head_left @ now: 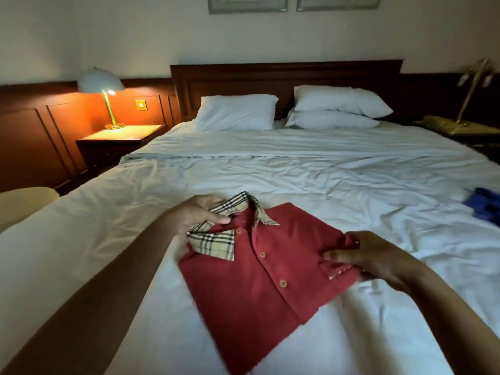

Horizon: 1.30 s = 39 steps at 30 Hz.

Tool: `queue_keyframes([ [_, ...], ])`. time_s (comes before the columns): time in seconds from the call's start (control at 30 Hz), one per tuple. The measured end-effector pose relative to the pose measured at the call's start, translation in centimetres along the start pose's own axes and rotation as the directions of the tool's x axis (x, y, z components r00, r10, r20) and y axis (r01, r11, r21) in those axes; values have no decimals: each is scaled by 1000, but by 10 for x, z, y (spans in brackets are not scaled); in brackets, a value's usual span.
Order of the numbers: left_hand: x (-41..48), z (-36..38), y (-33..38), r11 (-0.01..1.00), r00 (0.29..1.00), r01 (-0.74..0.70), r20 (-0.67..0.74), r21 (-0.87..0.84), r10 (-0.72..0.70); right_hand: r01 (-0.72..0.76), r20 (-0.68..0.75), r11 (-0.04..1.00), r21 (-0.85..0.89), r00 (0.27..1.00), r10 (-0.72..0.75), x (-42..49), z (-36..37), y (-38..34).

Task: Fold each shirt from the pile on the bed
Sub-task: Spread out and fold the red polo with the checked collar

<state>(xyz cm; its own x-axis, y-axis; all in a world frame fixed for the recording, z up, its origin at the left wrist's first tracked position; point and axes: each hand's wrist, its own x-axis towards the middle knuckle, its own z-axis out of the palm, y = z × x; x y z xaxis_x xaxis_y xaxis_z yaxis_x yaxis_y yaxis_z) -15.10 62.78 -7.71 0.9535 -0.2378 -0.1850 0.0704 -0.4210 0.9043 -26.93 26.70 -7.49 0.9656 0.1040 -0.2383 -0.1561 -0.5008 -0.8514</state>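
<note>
**Bedroom scene: folded red shirt held at two points on a white bed**

White, creased bedding covers the bed, which fills most of the view below a dark wooden headboard. Three white pillows lie along the head edge. The red shirt lies folded, front up, near the foot edge and slightly left of centre. Its long axis follows the buttoned placket on a diagonal, with the plaid collar pointing toward the head-left corner and the folded lower end toward the foot edge. The left hand pinches the collar between thumb and curled fingers. The right hand grips the shirt's right side, thumb on top and fingers curled around the edge. A blue garment lies crumpled at the right edge. A lit lamp stands on the nightstand beside the bed's head-left corner.
</note>
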Motion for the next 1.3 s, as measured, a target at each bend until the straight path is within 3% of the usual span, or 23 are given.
queue_keyframes([
  [0.07,25,26,11,984,998,-64,30,169,60,-101,63,995,2,993,101,-35,3,26],
  [0.13,36,51,7,930,999,-27,52,366,8,-197,96,978,-73,974,204,-58,11,48],
  [0.2,31,62,-6,914,999,36,-29,404,-27,-225,9,971,-79,974,226,-61,12,64],
  [0.3,-5,67,-32,926,975,118,-217,360,-40,-163,-175,986,-17,972,158,-43,10,71],
  [0.4,-56,78,-64,963,939,243,-278,115,-204,-123,-241,992,27,962,126,-22,20,73],
  [0.53,-90,104,-77,966,952,178,-216,-188,-217,-127,-280,989,-81,955,100,-22,45,73],
  [0.6,-99,118,-70,976,965,96,-223,-195,-139,-104,-321,991,-87,945,71,-33,54,72],
  [0.73,-109,119,-70,971,927,-30,-370,-238,-62,-51,-377,993,-111,926,6,-61,64,76],
  [0.8,-111,116,-81,986,912,-30,-408,-163,-40,-62,-332,985,-159,943,6,-73,69,80],
  [0.9,-113,125,-97,982,898,-16,-430,188,97,-124,-337,952,-281,941,23,-80,72,88],
  [0.97,-110,135,-94,878,834,41,-500,477,233,-163,-427,884,-438,903,-45,-76,71,83],
  [1.03,-107,144,-83,738,778,49,-489,673,394,-159,-421,800,-579,898,-126,-64,70,76],
  [1.1,-98,152,-79,584,842,22,-330,811,427,-93,-291,736,-670,946,-145,-47,74,74],
  [1.17,-88,156,-85,503,939,12,-183,864,291,-28,-160,702,-711,980,-122,-34,82,74],
  [1.23,-79,153,-92,515,968,-6,-125,857,220,-1,-103,677,-736,989,-110,-26,89,78],
  [1.3,-72,148,-95,592,962,-49,-121,804,244,23,-87,682,-731,988,-126,-20,88,82],
])
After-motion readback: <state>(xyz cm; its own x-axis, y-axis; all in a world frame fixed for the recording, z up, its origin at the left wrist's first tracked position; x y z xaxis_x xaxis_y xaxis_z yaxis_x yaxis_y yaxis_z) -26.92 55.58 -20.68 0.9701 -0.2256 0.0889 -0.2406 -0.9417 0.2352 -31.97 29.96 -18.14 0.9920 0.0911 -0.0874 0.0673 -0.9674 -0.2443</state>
